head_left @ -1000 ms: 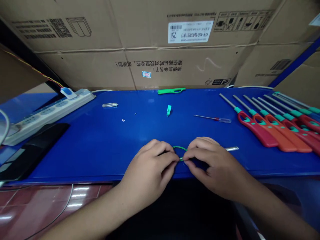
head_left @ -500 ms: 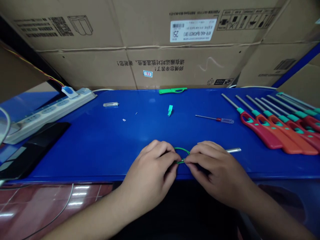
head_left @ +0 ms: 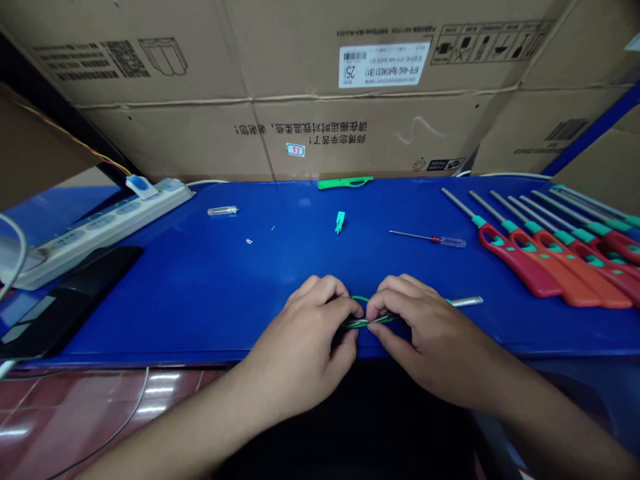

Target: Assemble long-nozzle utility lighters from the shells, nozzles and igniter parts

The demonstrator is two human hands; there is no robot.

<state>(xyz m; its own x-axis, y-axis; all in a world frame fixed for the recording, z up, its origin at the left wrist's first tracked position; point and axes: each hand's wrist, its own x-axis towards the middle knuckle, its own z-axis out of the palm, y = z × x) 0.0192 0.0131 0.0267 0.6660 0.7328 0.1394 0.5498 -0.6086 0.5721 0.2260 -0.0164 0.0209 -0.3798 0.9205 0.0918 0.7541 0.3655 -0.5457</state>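
At the table's front edge, my left hand [head_left: 313, 340] is closed around the left part of a green lighter casing [head_left: 359, 323], its fingers covering much of it. A thin pale strip shows inside the casing. My right hand [head_left: 425, 333] pinches the same casing with thumb and fingertips, just right of the left fingertips. From behind the right hand a silver metal tube [head_left: 467, 301] sticks out to the right. Beyond the hands lie a small teal plastic part [head_left: 340, 222] and a screwdriver [head_left: 430, 239] with a clear and red handle.
Red and orange long-nosed lighters [head_left: 545, 260] lie in a row on the right. A green casing half [head_left: 345, 183] rests by the cardboard box [head_left: 200, 133]. At left are a clear tube [head_left: 223, 211], tiny parts [head_left: 249, 241], a power strip [head_left: 100, 227] and a black case [head_left: 70, 300].
My right hand has shifted slightly left and its fingers have moved along the casing. More of the casing now shows between the hands. My left hand stays nearly in place.
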